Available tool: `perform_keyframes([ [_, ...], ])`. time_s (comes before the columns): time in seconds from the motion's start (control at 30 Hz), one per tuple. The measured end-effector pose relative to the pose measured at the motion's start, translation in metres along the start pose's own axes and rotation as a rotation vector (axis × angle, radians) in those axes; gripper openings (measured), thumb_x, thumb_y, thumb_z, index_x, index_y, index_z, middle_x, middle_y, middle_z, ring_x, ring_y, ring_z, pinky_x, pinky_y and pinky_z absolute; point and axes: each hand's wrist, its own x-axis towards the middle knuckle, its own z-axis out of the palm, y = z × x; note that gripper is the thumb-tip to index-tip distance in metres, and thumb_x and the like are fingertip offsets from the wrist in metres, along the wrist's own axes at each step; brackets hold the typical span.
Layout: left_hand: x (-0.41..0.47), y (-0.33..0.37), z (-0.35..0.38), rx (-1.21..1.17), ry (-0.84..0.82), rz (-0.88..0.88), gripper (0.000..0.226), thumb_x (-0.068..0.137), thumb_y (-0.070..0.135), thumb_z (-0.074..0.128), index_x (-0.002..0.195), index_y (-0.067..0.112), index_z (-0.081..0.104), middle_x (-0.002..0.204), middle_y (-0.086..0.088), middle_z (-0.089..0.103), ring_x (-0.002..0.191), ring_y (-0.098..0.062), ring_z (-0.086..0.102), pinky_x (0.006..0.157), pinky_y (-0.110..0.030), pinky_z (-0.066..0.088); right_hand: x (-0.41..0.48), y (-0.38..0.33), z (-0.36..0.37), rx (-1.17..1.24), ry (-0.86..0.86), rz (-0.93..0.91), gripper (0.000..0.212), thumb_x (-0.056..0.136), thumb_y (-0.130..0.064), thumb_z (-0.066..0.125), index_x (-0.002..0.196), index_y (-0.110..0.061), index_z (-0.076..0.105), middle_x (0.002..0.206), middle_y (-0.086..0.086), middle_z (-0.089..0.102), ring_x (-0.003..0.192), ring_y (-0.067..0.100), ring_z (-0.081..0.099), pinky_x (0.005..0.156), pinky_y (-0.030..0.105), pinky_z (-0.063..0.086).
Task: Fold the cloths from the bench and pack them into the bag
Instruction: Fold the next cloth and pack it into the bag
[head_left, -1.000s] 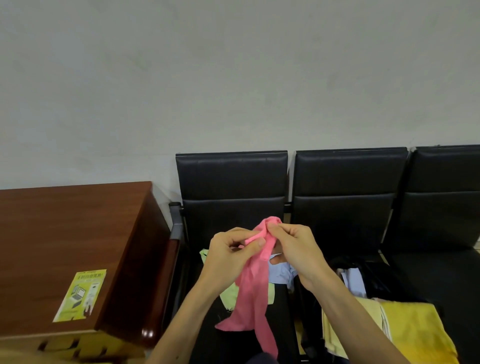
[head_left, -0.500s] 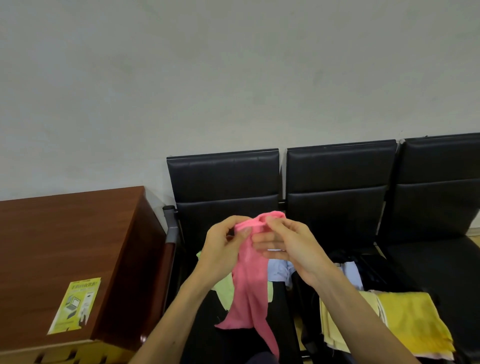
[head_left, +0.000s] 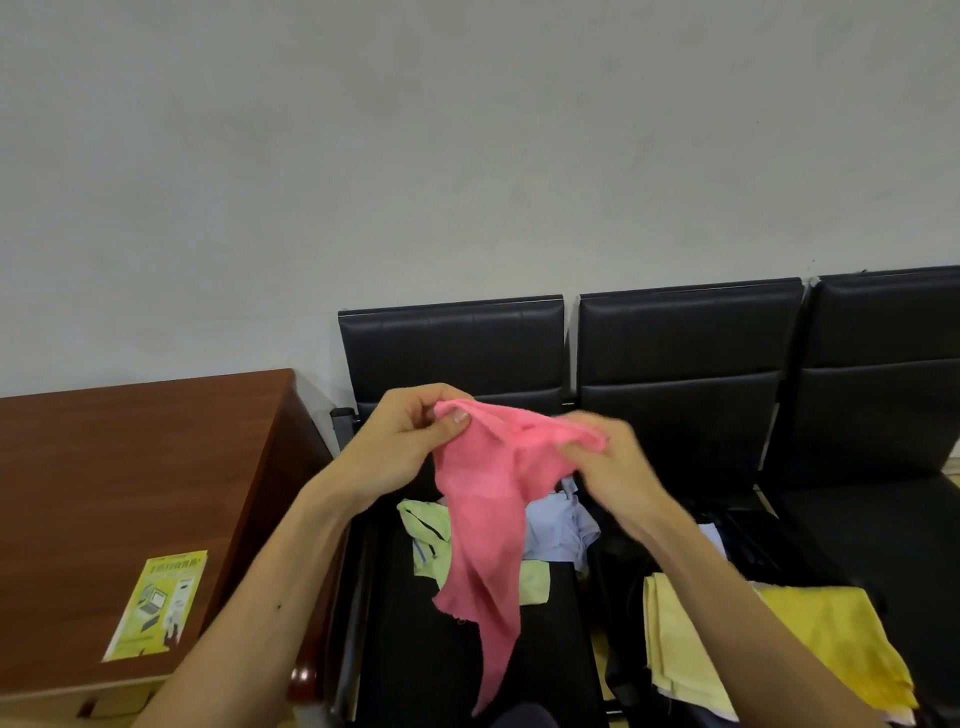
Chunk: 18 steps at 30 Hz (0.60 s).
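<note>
A pink cloth (head_left: 488, 509) hangs in the air over the black bench (head_left: 457, 353). My left hand (head_left: 410, 441) pinches its upper left edge. My right hand (head_left: 608, 462) grips its upper right edge, a little blurred. The top edge is stretched between them and the rest trails down to a point. Under it on the left seat lie a pale green cloth (head_left: 428, 535) and a light blue cloth (head_left: 556, 530). A black bag (head_left: 623, 587) sits on the middle seat with folded pale yellow (head_left: 670, 634) and bright yellow cloths (head_left: 836, 634) on it.
A brown wooden desk (head_left: 130, 467) stands to the left of the bench, with a yellow-green leaflet (head_left: 158, 603) on it. A metal armrest (head_left: 344, 431) separates desk and bench. The right seat (head_left: 883, 525) is bare. A plain grey wall rises behind.
My hands have moved apart, spreading the top edge of the pink cloth, which was bunched between them before. The view shifted slightly leftward.
</note>
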Motion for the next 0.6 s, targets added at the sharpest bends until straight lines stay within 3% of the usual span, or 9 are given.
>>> perform_keyframes([
  [0.07, -0.004, -0.005, -0.013, 0.005, 0.064, -0.018, 0.018, 0.099, 0.012, 0.054, 0.100, 0.015, 0.072, 0.093, 0.000, 0.073, 0.090, -0.014, 0.069, 0.081, -0.029, 0.054, 0.003, -0.024, -0.011, 0.071, 0.055, -0.082, 0.017, 0.093, -0.005, 0.062, 0.091, -0.015, 0.077, 0.086, 0.013, 0.073, 0.075, 0.019, 0.065, 0.072, 0.032, 0.052],
  [0.17, -0.011, -0.009, -0.019, -0.046, 0.142, -0.015, 0.018, 0.099, 0.013, 0.054, 0.103, 0.014, 0.072, 0.095, -0.002, 0.074, 0.092, -0.014, 0.070, 0.081, -0.028, 0.056, 0.000, -0.048, -0.013, 0.001, -0.043, -0.146, 0.018, 0.096, -0.020, 0.060, 0.095, -0.012, 0.076, 0.087, 0.021, 0.070, 0.075, 0.032, 0.066, 0.071, 0.038, 0.056],
  [0.27, -0.016, -0.010, -0.015, -0.089, 0.188, 0.000, 0.020, 0.100, 0.015, 0.052, 0.106, 0.012, 0.071, 0.096, 0.000, 0.073, 0.093, -0.014, 0.070, 0.080, -0.026, 0.057, -0.003, -0.049, -0.010, -0.011, -0.066, -0.128, 0.026, 0.098, -0.025, 0.057, 0.091, -0.007, 0.074, 0.084, 0.025, 0.066, 0.067, 0.024, 0.062, 0.065, 0.026, 0.053],
  [0.5, -0.026, -0.015, -0.005, -0.134, 0.255, 0.073, 0.028, 0.095, 0.032, 0.050, 0.107, 0.014, 0.067, 0.097, -0.001, 0.068, 0.089, -0.016, 0.065, 0.072, -0.029, 0.056, -0.012, -0.041, -0.007, 0.079, -0.098, -0.050, 0.060, 0.089, -0.047, 0.054, 0.093, 0.012, 0.064, 0.090, 0.037, 0.061, 0.077, 0.035, 0.062, 0.073, 0.045, 0.051],
  [0.6, -0.025, -0.015, 0.004, 0.002, 0.287, 0.116, 0.023, 0.098, 0.036, 0.046, 0.103, 0.023, 0.064, 0.097, 0.003, 0.066, 0.091, -0.011, 0.064, 0.076, -0.024, 0.054, -0.016, -0.040, -0.008, 0.107, -0.086, -0.028, 0.065, 0.088, -0.050, 0.049, 0.095, 0.014, 0.061, 0.087, 0.034, 0.061, 0.076, 0.034, 0.060, 0.072, 0.042, 0.052],
])
